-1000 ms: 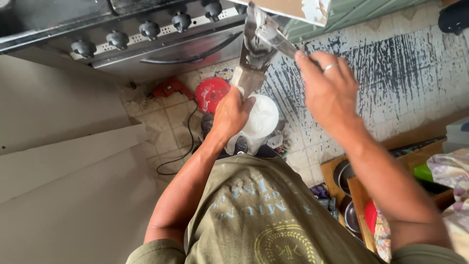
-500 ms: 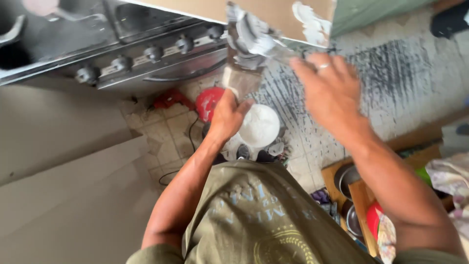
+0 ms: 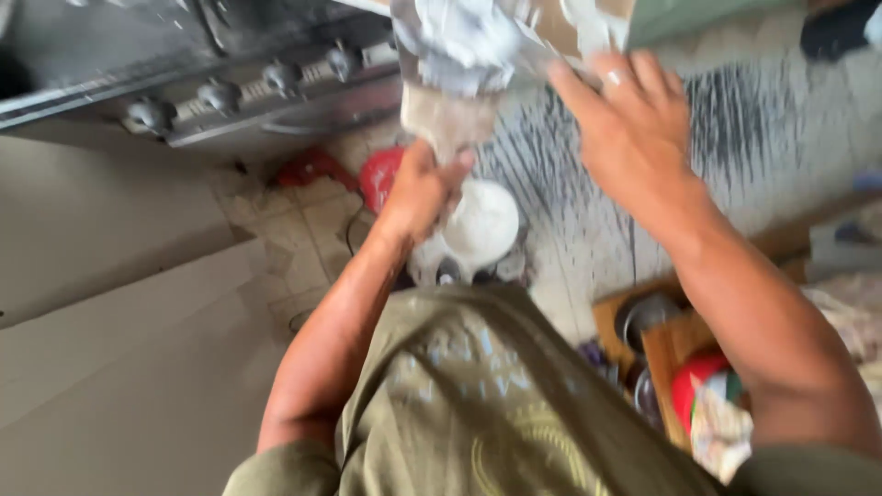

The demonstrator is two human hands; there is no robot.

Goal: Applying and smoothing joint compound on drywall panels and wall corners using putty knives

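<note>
My left hand [image 3: 421, 195] is closed around the pale wooden handle of a flat tool [image 3: 447, 115]. The tool's top is loaded with grey-white paste [image 3: 464, 37]. My right hand [image 3: 632, 129] is higher and to the right, its fingertips pinching a thin metal scraper [image 3: 544, 48] that lies against the paste. The picture is blurred, so the scraper's shape is unclear. Below my left hand a white round tub [image 3: 484, 228] stands on the floor.
A stove front with a row of dark knobs [image 3: 220, 96] runs across the upper left. Red things [image 3: 378, 174] lie on the tiled floor beneath it. A wooden crate with metal bowls [image 3: 643, 321] and a red lid sits at the lower right. A paint-streaked surface [image 3: 753, 138] is behind my right hand.
The view has swung, bringing more of the stove in at the left. Both hands stay on the tool and scraper, which now sit closer and higher in the picture.
</note>
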